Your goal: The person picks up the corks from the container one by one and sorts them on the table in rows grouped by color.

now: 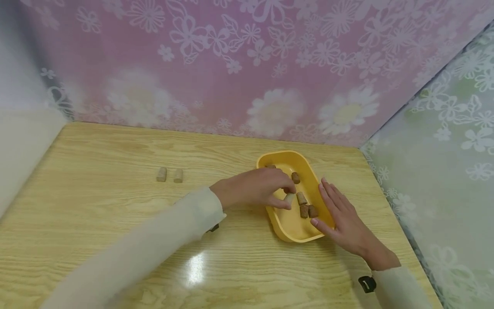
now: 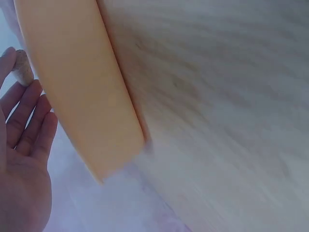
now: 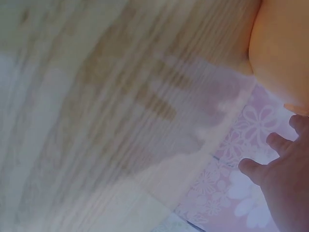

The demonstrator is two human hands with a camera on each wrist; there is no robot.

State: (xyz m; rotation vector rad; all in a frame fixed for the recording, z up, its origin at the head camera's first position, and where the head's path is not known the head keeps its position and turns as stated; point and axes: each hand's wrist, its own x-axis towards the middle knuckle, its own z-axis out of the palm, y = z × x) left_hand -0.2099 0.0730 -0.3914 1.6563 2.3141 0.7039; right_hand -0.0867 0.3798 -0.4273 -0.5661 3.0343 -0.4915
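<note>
Between thumb and fingertips, my left hand [image 1: 256, 186] pinches a pale tapered cork [image 1: 289, 198] over a yellow oblong tub [image 1: 285, 229]. The left wrist view also catches this speckled cork [image 2: 22, 68], held level with the tub's rim. My right hand [image 1: 345, 223] rests with straight fingers along the tub's right side, its thumb over the rim. Inside the tub lie a light cork [image 1: 301, 198] and several brown ones, among them a brown cork [image 1: 295, 177] toward the far end and a pair near the right thumb. My left hand partly hides one more at the far left.
Two pale corks, a left one [image 1: 161, 174] and a right one [image 1: 178, 175], stand apart on the wooden table [image 1: 115, 206], left of the tub. A pink flowered backdrop [image 1: 216, 86] rises behind the table, and a pale flowered one [image 1: 444, 180] borders its right edge.
</note>
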